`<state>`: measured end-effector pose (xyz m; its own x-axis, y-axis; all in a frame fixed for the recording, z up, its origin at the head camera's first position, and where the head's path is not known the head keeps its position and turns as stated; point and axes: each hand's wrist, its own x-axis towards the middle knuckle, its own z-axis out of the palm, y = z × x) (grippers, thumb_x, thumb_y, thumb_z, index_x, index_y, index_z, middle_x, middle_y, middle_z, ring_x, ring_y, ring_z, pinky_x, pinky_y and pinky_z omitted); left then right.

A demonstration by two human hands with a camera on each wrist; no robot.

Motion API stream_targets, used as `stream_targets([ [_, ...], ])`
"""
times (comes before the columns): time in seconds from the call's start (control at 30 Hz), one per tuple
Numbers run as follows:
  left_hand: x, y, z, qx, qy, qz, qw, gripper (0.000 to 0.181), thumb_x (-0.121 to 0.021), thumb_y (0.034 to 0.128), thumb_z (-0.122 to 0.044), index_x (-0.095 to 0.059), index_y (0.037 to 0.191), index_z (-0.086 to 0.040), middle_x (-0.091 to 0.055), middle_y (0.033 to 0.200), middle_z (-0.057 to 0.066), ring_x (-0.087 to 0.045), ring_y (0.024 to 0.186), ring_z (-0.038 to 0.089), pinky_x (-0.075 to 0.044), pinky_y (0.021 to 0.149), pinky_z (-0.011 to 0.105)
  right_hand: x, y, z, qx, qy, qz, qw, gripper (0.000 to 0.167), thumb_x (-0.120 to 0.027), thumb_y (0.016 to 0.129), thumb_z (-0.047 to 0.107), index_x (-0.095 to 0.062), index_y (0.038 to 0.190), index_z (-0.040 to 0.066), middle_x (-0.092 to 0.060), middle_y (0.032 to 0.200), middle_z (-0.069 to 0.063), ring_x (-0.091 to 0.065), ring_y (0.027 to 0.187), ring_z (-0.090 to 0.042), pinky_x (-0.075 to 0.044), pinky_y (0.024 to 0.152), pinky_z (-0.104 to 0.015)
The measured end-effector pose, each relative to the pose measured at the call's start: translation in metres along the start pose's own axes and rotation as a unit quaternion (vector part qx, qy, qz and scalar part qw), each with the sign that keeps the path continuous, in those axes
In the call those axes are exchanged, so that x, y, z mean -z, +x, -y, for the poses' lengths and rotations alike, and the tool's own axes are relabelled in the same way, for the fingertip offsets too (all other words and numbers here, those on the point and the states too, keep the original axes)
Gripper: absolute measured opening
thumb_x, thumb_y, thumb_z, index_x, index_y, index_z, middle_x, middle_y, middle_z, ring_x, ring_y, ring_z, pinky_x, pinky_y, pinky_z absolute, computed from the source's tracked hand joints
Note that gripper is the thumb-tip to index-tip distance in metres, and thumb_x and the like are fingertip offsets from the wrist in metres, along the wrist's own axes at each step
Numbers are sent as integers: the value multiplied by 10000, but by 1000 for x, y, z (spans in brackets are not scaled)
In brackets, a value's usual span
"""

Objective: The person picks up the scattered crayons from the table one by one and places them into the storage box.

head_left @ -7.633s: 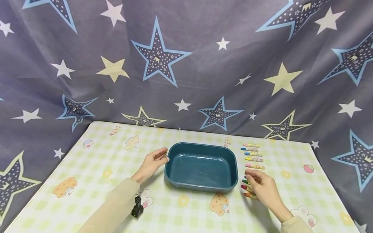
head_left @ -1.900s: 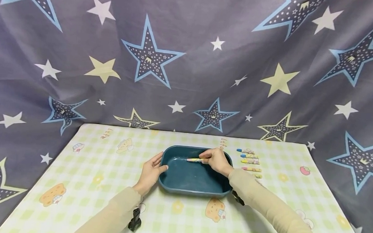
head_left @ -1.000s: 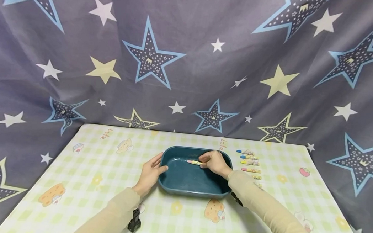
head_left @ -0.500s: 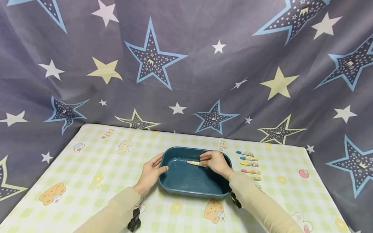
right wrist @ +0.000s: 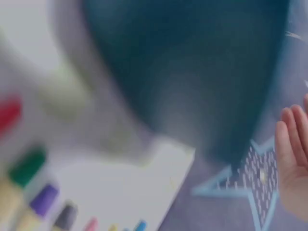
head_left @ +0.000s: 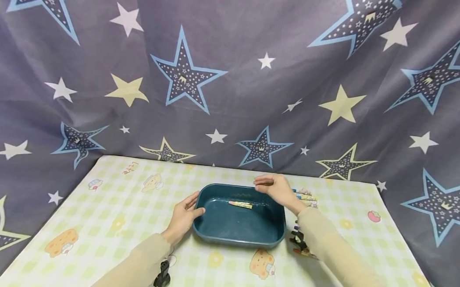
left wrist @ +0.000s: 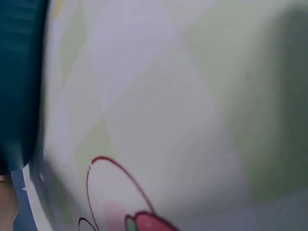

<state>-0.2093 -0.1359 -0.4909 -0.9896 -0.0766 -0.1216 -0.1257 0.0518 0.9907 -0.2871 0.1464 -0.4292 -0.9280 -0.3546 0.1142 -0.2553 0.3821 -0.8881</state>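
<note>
A pink-tipped crayon (head_left: pixel 240 204) lies inside the dark teal tray (head_left: pixel 237 240), near its back wall. My left hand (head_left: pixel 183 216) holds the tray's left end, thumb on the rim and fingers along the outside. Above the tray's back right corner is my right hand (head_left: pixel 278 190), its fingers extended and holding nothing. In the right wrist view that hand (right wrist: pixel 293 159) shows straight fingers beside the blurred tray (right wrist: pixel 192 72). More crayons (head_left: pixel 307 198) lie right of the tray, partly hidden by the right hand and sleeve.
The table bears a green-and-white checked cloth (head_left: pixel 111 206) with cartoon prints. A grey curtain (head_left: pixel 231 117) with stars hangs behind it. In the right wrist view several crayon tips show, among them a green one (right wrist: pixel 28 166) and a purple one (right wrist: pixel 44 199).
My right hand has let go of the pink-tipped crayon and risen up and to the right, out of the tray. The crayon now rests on the tray's floor. My left hand keeps its hold.
</note>
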Motion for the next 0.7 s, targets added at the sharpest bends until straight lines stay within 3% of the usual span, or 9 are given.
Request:
stream_targets([
  [0.13, 1, -2, 3, -6, 32, -25, 10000, 593, -612, 835, -41, -402, 1386, -98, -422, 1400, 141, -386, 1305, 277, -391, 1040, 346, 29, -1, -5, 4, 92, -312, 9995, 268, -669, 797, 16, -657, 1056, -52, -666, 1009, -226, -680, 850, -158, -570, 765, -293],
  [0.33, -1, -3, 3, 24, -26, 49, 10000, 591, -616, 834, -38, -404, 1383, -94, -416, 1403, 147, -386, 1305, 274, -394, 1038, 343, 64, -5, -43, -402, -639, -373, 9964, 301, -655, 836, 104, -640, 1105, -31, -660, 1058, -204, -667, 910, -193, -561, 792, -314],
  [0.5, 0, -2, 3, -26, -10, 7, 10000, 594, -616, 828, -29, -407, 1381, -88, -425, 1393, 155, -399, 1296, 278, -406, 1025, 354, 83, -10, -70, -580, -916, -604, 9923, 298, -622, 861, 100, -625, 1127, -36, -650, 1078, -207, -631, 975, -318, -557, 806, -385],
  [0.7, 1, -3, 2, -6, -18, -38, 10000, 600, -609, 825, -10, -401, 1384, -78, -424, 1392, 163, -406, 1289, 289, -413, 1019, 363, 99, -18, -96, -659, -1305, -731, 9866, 273, -587, 878, 59, -617, 1127, -51, -637, 1083, -226, -622, 968, -339, -563, 776, -372],
])
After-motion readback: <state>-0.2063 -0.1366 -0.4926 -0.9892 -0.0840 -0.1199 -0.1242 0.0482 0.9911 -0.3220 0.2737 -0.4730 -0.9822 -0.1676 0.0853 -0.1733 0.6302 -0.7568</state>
